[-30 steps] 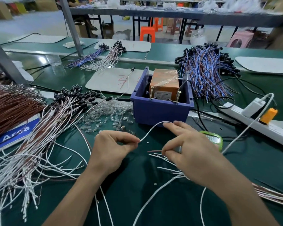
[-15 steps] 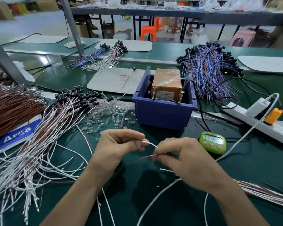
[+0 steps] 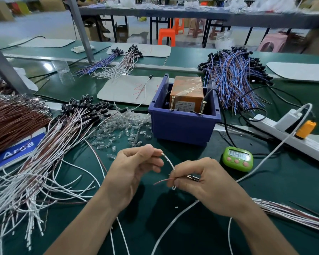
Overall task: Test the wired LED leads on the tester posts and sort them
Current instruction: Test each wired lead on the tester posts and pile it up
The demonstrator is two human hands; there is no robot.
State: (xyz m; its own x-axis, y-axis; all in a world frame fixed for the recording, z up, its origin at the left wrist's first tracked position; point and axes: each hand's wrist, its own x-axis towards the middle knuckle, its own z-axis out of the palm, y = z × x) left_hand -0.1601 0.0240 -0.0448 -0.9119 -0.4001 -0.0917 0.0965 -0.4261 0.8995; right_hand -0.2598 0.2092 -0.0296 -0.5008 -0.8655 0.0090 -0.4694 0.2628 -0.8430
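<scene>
Between the hands and the two tester posts [image 3: 172, 103] stands the front wall of one blue bin [image 3: 182, 126]. Both posts rise inside it, against one orange tester box [image 3: 189, 90]. One green timer [image 3: 238, 159] lies right of the hands, and loose clear LEDs [image 3: 122, 129] lie to the left. The right hand [image 3: 206, 186] pinches the wired LED lead [image 3: 168, 161] — one white wire, one red-brown — above the bench [image 3: 191, 227]. The left hand [image 3: 134, 172] has curled fingertips at the white wire's bare tip — grip cannot be confirmed.
</scene>
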